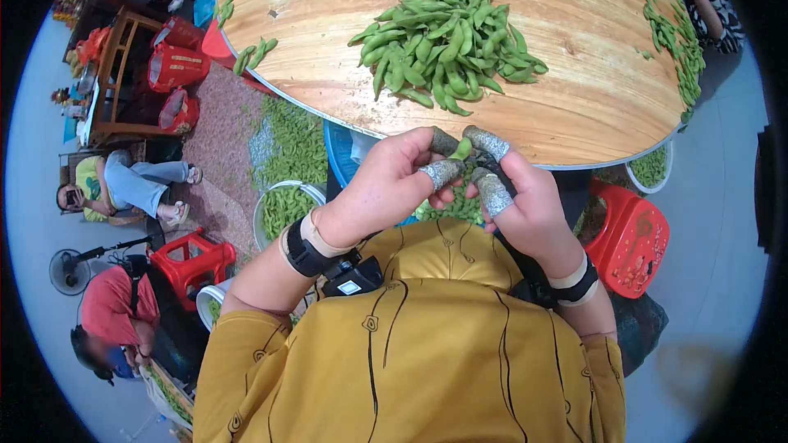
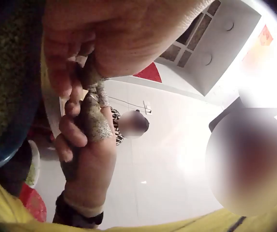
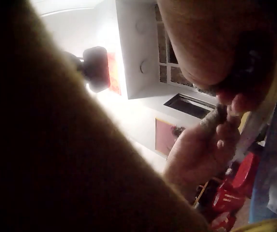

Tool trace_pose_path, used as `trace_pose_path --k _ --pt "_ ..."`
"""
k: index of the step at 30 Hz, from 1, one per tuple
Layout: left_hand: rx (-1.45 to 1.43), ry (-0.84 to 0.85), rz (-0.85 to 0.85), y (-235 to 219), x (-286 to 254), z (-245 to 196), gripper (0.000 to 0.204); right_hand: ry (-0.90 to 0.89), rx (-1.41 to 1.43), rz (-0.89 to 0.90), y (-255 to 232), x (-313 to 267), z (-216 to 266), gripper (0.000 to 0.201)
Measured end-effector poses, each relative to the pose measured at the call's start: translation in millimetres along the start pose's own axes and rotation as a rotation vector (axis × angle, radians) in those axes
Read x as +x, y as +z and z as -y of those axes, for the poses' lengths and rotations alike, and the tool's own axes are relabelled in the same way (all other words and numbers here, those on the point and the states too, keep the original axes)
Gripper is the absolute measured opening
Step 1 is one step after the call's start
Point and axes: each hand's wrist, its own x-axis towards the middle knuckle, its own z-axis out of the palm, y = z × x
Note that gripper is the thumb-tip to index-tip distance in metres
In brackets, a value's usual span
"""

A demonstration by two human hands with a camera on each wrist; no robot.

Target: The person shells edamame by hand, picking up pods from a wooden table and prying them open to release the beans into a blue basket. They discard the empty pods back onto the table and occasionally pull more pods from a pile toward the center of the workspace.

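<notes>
Just off the near edge of the round wooden table (image 1: 312,74), my two hands meet over a single green soybean pod (image 1: 464,148). My left hand (image 1: 398,176) pinches the pod between thumb and forefinger. From the other side, my right hand (image 1: 529,201) grips its end with taped fingertips. Grey speckled tape wraps the thumbs and forefingers of both hands. A heap of soybean pods (image 1: 451,45) lies on the table in front of them. In the wrist views the fingers overlap, and the pod is hidden.
A blue tub (image 1: 338,152) and a white bucket of pods (image 1: 283,213) stand below left. At right are a red stool (image 1: 630,238) and a white bucket (image 1: 651,168). More pods (image 1: 677,45) lie along the table's right edge, near another person (image 1: 710,0). Two people sit at left.
</notes>
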Motion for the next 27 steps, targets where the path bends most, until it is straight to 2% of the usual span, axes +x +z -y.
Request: trace_pose_path --k 3,7,10,12,13,14,15,16,18,19,22,23,24,26,27 --pt "0.007 -0.046 0.010 -1.5 0.1 -1.2 0.017 0.098 0.118 0.027 -2.2 0.9 4.3 0.051" --pt "0.093 -0.002 -0.040 1.0 0.3 0.6 0.017 0.240 0.303 0.063 -6.9 -1.0 6.7 0.051" --pt "0.163 0.020 -0.092 1.9 0.3 3.6 0.016 0.222 0.299 0.067 -5.3 0.4 4.8 0.050" --pt "0.635 0.242 -0.126 -0.7 -0.4 11.2 0.016 0.186 0.313 0.077 -3.3 3.7 -2.1 0.047" --pt "0.635 0.240 -0.126 -1.3 -1.3 10.7 0.016 0.148 0.327 0.083 -3.0 5.7 -4.4 0.044" --pt "0.907 0.392 -0.130 -2.2 -2.6 8.9 0.015 0.150 0.329 0.080 -4.4 6.9 -4.7 0.044" --pt "1.178 0.547 -0.128 -2.8 -3.6 7.0 0.015 0.257 0.464 0.117 -7.0 7.4 -5.0 0.039" --pt "1.179 0.549 -0.120 -2.9 -4.5 5.5 0.015 0.362 0.599 0.152 -9.4 7.4 -5.1 0.034" --pt "0.120 0.043 0.000 -3.8 -7.0 2.0 0.012 0.412 0.704 0.192 -12.9 7.3 -4.3 0.031" --pt "-0.091 -0.071 0.074 -9.7 -5.6 -2.1 0.010 0.463 0.804 0.244 -13.3 6.8 -4.2 0.028" --pt "-0.166 -0.104 0.069 -14.6 -2.8 5.6 0.011 0.404 0.644 0.171 -5.8 7.0 -4.0 0.027" --pt "-0.037 -0.073 0.010 -10.8 -3.3 6.8 0.013 0.403 0.646 0.169 -4.7 7.6 -4.8 0.027" --pt "-0.036 -0.075 0.011 -9.0 -3.9 7.8 0.013 0.406 0.581 0.160 -4.0 8.4 -5.9 0.028" --pt "0.767 0.287 -0.103 -7.7 -4.6 9.4 0.019 0.408 0.519 0.153 -3.1 10.2 -5.8 0.028" --pt "0.930 0.393 -0.138 -6.5 -4.3 8.5 0.024 0.411 0.486 0.158 -3.0 10.5 -3.7 0.029"
